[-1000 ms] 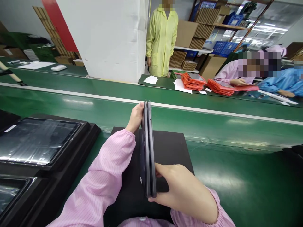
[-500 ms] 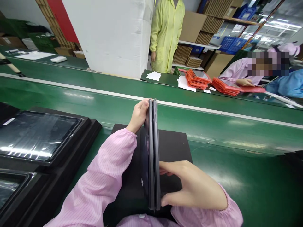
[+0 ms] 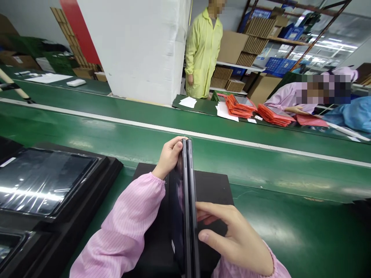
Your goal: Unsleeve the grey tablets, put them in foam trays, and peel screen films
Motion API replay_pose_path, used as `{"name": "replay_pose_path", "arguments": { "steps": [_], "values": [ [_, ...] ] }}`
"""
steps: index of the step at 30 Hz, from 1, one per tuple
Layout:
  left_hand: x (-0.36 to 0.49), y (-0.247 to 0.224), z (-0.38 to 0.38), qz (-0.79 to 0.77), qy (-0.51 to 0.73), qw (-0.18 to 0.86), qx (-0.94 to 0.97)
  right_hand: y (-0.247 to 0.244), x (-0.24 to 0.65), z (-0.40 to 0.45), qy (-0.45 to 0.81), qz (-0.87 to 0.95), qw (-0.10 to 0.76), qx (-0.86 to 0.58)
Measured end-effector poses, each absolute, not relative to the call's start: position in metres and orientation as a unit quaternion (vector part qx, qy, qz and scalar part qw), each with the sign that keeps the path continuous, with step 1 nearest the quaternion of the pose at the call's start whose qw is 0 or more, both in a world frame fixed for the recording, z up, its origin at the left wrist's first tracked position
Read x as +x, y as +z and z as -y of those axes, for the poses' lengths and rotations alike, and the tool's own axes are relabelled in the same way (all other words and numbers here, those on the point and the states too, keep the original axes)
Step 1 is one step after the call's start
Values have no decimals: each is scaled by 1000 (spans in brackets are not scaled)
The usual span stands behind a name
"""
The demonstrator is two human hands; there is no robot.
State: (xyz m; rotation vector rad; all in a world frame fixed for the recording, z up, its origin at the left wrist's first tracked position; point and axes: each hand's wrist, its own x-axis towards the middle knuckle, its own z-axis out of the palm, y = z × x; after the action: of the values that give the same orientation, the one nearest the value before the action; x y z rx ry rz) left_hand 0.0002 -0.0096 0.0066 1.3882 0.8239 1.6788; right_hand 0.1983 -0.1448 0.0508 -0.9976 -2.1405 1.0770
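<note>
Two dark tablets stand on edge side by side, a left tablet and a right tablet, with a thin gap between them. At their far upper end, my left hand is closed around them, thumb on the near edge. My right hand is beside the right tablet's outer face, thumb and fingers apart. Its fingertips are at the tablet's surface; whether they press on it I cannot tell. Beneath the tablets lies a black foam pad. The tablets' lower end runs out of the picture.
To the left, a film-covered tablet lies in a black foam tray. A green bench with a white strip crosses the view. Beyond are stacked orange sleeves, a person in yellow and a seated co-worker in pink.
The tablets and both hands sit lower in the picture, as does the background. My right thumb has come away from the right tablet's edge. My left hand keeps its grip.
</note>
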Motion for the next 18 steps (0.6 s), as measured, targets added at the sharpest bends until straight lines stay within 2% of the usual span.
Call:
{"name": "replay_pose_path", "arguments": {
  "steps": [7,18],
  "values": [
    [0,5,11,-327,658,389,556,53,189,149,342,783,294,-428],
    [0,5,11,-298,652,390,578,59,187,157,319,814,293,-387]
  ]
}}
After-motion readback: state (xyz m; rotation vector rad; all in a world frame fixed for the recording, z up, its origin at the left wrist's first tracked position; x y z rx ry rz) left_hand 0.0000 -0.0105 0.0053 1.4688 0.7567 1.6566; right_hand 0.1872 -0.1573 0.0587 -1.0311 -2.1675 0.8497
